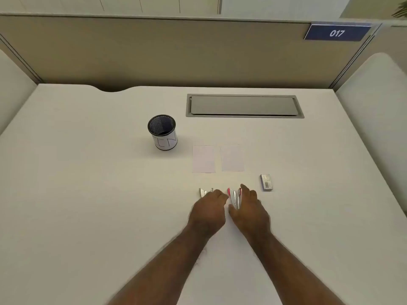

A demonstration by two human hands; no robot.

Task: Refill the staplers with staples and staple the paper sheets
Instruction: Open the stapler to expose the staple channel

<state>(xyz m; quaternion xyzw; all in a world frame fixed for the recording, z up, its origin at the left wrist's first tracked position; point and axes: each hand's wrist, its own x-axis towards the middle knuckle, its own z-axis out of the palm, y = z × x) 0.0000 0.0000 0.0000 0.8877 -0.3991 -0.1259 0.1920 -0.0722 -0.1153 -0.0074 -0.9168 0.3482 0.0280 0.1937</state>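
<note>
Both hands: right (248,208) grips pink stapler (234,198) (metal showing), left (209,208) grips white stapler (203,192).

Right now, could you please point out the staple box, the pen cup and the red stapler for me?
staple box (266,182), head view, on its top face.
pen cup (165,140), head view, on its white side wall.
red stapler (234,196), head view, on its metal middle between the hands.

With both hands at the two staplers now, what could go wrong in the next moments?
1. The pink stapler lies open under the right hand; fingers near its metal parts might get pinched.
2. The left hand hides most of the grey stapler, so a sure hold looks harder.
3. The two paper sheets lie loose just beyond; a forward reach may shift them.
</note>
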